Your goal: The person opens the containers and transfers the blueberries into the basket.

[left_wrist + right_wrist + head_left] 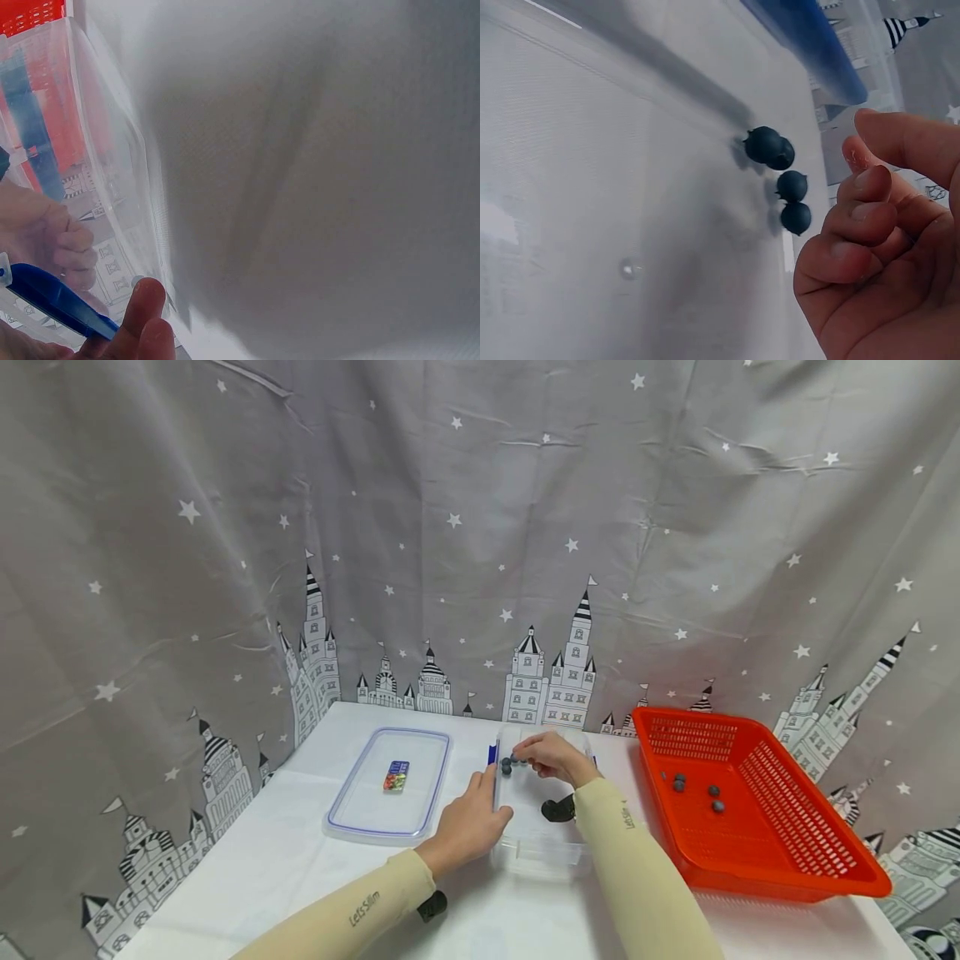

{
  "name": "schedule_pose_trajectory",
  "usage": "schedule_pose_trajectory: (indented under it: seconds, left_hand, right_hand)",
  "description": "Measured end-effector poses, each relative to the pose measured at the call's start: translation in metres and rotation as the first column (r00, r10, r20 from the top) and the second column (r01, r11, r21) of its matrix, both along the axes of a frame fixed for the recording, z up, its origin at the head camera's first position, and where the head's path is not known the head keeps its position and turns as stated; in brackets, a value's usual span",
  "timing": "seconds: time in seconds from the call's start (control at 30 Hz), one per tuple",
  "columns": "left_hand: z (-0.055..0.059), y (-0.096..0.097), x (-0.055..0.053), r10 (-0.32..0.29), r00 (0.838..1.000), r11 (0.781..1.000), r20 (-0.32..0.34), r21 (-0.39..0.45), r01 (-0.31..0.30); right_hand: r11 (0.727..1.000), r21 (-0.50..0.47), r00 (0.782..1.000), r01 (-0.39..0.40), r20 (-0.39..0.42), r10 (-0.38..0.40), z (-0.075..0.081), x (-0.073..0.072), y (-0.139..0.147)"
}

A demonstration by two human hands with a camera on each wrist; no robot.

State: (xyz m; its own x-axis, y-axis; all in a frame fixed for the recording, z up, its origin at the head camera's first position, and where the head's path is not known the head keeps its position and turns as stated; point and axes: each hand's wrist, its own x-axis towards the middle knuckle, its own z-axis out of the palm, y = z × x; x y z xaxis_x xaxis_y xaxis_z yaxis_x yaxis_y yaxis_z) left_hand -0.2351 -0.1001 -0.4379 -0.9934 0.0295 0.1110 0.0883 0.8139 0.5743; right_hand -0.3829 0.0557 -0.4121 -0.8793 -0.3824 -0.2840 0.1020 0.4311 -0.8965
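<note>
A clear plastic container (542, 853) with blue clasps stands mid-table. My left hand (471, 820) holds its left side wall, and in the left wrist view the fingertips (146, 304) lie outside it beside a blue clasp (52, 296). Over the container's far part is my right hand (553, 757), its fingers loosely curled. In the right wrist view several blueberries (763, 145) lie together on the container floor, just beside that right hand (885, 255). No berry shows between its thumb and fingers there.
On the right stands a red plastic basket (780, 881) with several blueberries (717, 807) on its bottom. A clear lid (360, 802) with a blue seal and a small printed label (396, 777) lies to the left. A grey curtain (480, 485) hangs behind the white table (285, 835).
</note>
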Motion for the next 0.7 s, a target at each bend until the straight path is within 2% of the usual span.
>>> schedule_pose_trajectory:
  seconds: [0.43, 0.7]
  left_hand:
    - [0.001, 0.000, 0.001, 0.004, 1.000, 1.000, -0.005, -0.009, -0.004]
    - [0.001, 0.000, 0.001, 0.004, 1.000, 1.000, -0.004, -0.016, -0.004]
  right_hand:
    - [0.997, 0.053, 0.998, 0.055, 0.009, -0.056, -0.017, 0.000, -0.003]
    - [0.992, 0.107, 0.998, 0.062, 0.008, -0.064, -0.024, 0.000, -0.004]
